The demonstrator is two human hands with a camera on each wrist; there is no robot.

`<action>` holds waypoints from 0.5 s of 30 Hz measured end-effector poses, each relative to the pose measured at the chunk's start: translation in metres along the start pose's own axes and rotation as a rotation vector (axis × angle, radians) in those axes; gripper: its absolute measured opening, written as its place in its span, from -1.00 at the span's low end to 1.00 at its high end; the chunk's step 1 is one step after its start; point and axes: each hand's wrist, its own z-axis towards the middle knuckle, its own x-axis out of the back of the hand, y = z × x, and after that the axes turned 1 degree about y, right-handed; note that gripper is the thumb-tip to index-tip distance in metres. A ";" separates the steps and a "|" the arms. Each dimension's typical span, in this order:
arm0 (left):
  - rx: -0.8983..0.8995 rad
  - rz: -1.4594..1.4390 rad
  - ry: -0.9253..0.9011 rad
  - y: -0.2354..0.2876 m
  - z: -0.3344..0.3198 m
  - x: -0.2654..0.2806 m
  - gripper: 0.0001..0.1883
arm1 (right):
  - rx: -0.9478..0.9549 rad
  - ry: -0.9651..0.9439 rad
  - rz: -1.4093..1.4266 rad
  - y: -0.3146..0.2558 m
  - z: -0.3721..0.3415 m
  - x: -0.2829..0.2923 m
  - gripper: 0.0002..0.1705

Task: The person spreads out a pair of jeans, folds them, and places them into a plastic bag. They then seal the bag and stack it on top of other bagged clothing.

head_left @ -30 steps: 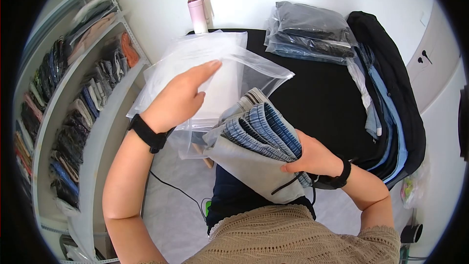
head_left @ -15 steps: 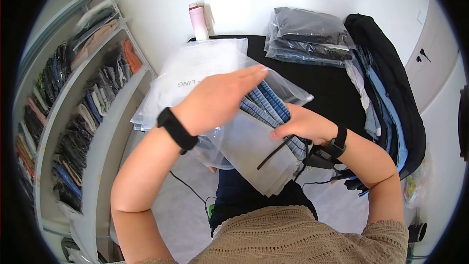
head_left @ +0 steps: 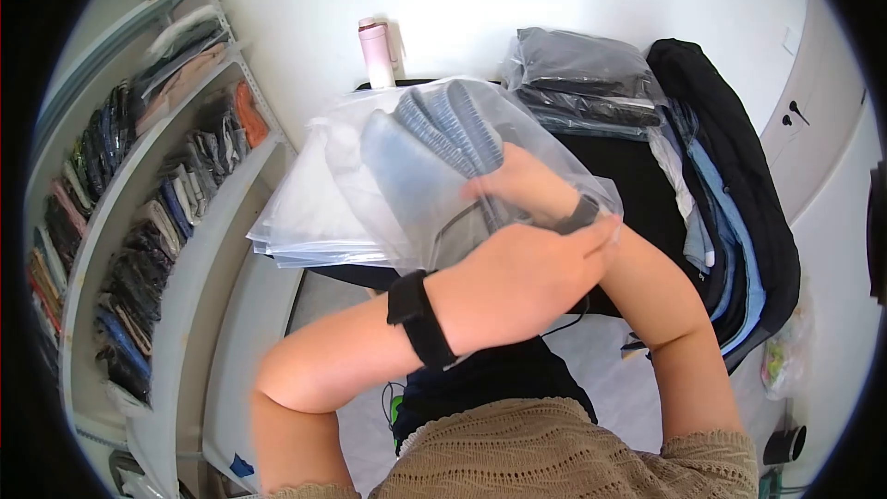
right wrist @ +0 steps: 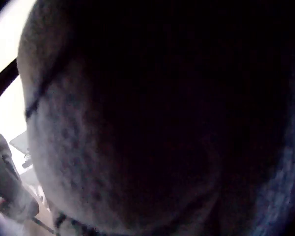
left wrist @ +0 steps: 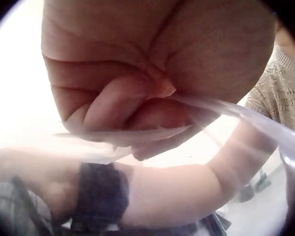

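In the head view a folded bundle of jeans (head_left: 420,143) lies inside a clear plastic bag (head_left: 564,162). My right hand (head_left: 527,187) grips the bundle at its right side, inside the bag. Crossing over the right forearm, my left hand (head_left: 545,273) pinches the bag's edge. The left wrist view shows this hand (left wrist: 157,73) with curled fingers and the plastic edge (left wrist: 236,110) between them. Dark fabric (right wrist: 73,147) fills most of the right wrist view, where the right fingers cannot be made out. Under the bundle is a stack of clear bags (head_left: 319,212).
A pink bottle (head_left: 376,54) stands at the table's back edge. Bagged garments (head_left: 587,69) are piled at the back right, beside a black garment (head_left: 739,139) and jeans along the right edge. Shelves of clothes (head_left: 139,249) stand at the left.
The bundle has moved up and left into the bag, together with my right hand. My left hand has crossed to the right, drawing the bag's edge over the right wrist.
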 end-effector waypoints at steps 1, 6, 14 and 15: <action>0.012 -0.009 0.004 0.003 -0.004 -0.002 -0.46 | -0.084 0.017 -0.085 0.005 0.008 0.007 -0.52; 0.085 0.034 0.074 0.004 -0.012 -0.002 -0.58 | -0.046 0.008 -0.157 -0.008 0.006 0.025 -0.50; 0.175 0.127 0.115 0.002 -0.016 -0.006 -0.54 | -0.082 0.122 -0.638 0.014 0.025 0.038 -0.30; 0.182 0.126 0.114 0.002 -0.017 -0.007 -0.53 | -0.056 0.118 -0.634 0.016 0.027 0.037 -0.20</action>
